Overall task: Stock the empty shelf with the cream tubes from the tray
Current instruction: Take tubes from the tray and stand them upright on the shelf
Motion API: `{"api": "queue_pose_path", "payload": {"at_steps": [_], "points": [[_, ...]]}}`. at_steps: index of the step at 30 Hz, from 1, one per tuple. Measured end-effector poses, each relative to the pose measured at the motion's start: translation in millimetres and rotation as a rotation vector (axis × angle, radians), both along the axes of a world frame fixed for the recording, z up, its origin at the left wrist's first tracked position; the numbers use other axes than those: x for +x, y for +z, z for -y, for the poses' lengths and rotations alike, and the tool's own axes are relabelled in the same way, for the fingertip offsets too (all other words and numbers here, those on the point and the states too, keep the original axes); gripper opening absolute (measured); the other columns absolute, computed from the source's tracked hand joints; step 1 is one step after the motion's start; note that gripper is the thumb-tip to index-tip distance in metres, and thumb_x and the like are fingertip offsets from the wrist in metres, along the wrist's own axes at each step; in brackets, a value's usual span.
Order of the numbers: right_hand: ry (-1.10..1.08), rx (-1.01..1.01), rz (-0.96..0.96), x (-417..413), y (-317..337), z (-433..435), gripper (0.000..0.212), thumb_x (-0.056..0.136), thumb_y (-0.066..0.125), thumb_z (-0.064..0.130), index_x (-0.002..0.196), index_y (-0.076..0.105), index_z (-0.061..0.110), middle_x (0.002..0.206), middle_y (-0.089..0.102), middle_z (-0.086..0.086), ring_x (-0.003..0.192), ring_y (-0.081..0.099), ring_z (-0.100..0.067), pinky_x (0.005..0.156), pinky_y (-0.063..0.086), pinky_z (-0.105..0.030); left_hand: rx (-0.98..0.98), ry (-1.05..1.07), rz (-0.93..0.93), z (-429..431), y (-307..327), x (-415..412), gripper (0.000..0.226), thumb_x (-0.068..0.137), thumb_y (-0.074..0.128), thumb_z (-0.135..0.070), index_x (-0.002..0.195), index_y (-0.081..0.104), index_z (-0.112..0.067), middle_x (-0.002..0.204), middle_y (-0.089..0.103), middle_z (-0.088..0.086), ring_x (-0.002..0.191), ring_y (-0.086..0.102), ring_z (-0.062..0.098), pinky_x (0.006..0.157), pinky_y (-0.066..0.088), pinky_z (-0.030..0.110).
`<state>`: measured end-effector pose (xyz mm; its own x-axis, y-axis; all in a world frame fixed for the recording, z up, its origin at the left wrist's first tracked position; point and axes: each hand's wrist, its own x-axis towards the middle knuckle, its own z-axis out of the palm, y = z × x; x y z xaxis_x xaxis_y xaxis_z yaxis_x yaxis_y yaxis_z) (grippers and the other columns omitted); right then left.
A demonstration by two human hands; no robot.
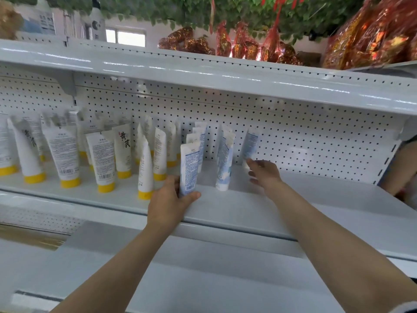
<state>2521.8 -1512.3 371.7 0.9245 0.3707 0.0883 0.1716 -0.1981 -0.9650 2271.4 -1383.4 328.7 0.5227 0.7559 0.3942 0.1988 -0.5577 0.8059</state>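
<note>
Several white cream tubes with yellow caps [102, 161] stand cap-down in rows on the left of the white shelf [304, 197]. To their right stand blue-and-white tubes in short rows. My left hand [169, 204] grips the bottom of the front blue-and-white tube [189, 168], upright near the shelf's front edge. Another blue-and-white tube [224, 162] stands free in the middle. My right hand [264, 173] reaches to the back, fingertips at the base of a tube leaning on the pegboard [251, 143]; whether it grips it is unclear. The tray is out of view.
The shelf's right half is bare up to the pegboard back wall [316, 141]. A shelf above [203, 73] overhangs, carrying red-and-gold wrapped goods [372, 35] and boxes. A lower white shelf [203, 279] lies beneath my arms. A person's arm shows at the far right edge [404, 168].
</note>
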Motion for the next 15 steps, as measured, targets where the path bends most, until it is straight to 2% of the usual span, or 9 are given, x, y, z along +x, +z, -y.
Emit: {"api": "queue_pose_path", "payload": {"at_steps": [2, 3, 6, 9, 15], "points": [[0.044, 0.079, -0.017, -24, 2, 6, 0.027, 0.090, 0.066, 0.044, 0.092, 0.062, 0.017, 0.101, 0.067, -0.006, 0.097, 0.067, -0.023, 0.088, 0.057, -0.041, -0.004, -0.012, -0.002, -1, 0, -1, 0.054, 0.070, 0.081, -0.044, 0.111, 0.055, -0.019, 0.105, 0.070, -0.005, 0.097, 0.066, 0.019, 0.082, 0.054, 0.038], [0.059, 0.114, -0.015, -34, 2, 7, 0.025, 0.090, 0.065, 0.043, 0.093, 0.062, 0.018, 0.105, 0.067, -0.006, 0.099, 0.066, -0.021, 0.088, 0.057, -0.040, -0.007, -0.018, -0.001, -1, 0, -1, 0.054, 0.071, 0.081, -0.043, 0.112, 0.055, -0.019, 0.106, 0.070, -0.004, 0.098, 0.066, 0.019, 0.082, 0.054, 0.037], [0.076, 0.182, 0.005, -58, -2, 2, 0.040, 0.085, 0.068, 0.050, 0.107, 0.064, 0.017, 0.111, 0.068, -0.001, 0.101, 0.066, -0.016, 0.089, 0.057, -0.037, -0.013, -0.042, 0.010, -2, 2, -2, 0.053, 0.072, 0.080, -0.041, 0.113, 0.055, -0.017, 0.108, 0.070, -0.003, 0.098, 0.066, 0.019, 0.082, 0.053, 0.034], [0.043, 0.118, 0.073, -71, -10, -9, 0.060, 0.071, 0.076, 0.057, 0.115, 0.063, 0.017, 0.111, 0.067, 0.001, 0.101, 0.065, -0.016, 0.093, 0.054, -0.037, -0.010, -0.054, 0.019, -3, 1, -2, 0.053, 0.072, 0.080, -0.041, 0.111, 0.055, -0.017, 0.107, 0.070, -0.002, 0.098, 0.066, 0.020, 0.082, 0.053, 0.037], [-0.009, -0.039, 0.129, -88, -16, -22, 0.062, 0.072, 0.083, 0.044, 0.121, 0.059, 0.015, 0.111, 0.066, -0.001, 0.101, 0.064, -0.019, 0.095, 0.051, -0.035, -0.026, -0.070, 0.026, -3, -2, -3, 0.054, 0.071, 0.081, -0.042, 0.111, 0.056, -0.017, 0.102, 0.071, -0.002, 0.095, 0.066, 0.020, 0.082, 0.053, 0.039]]}}
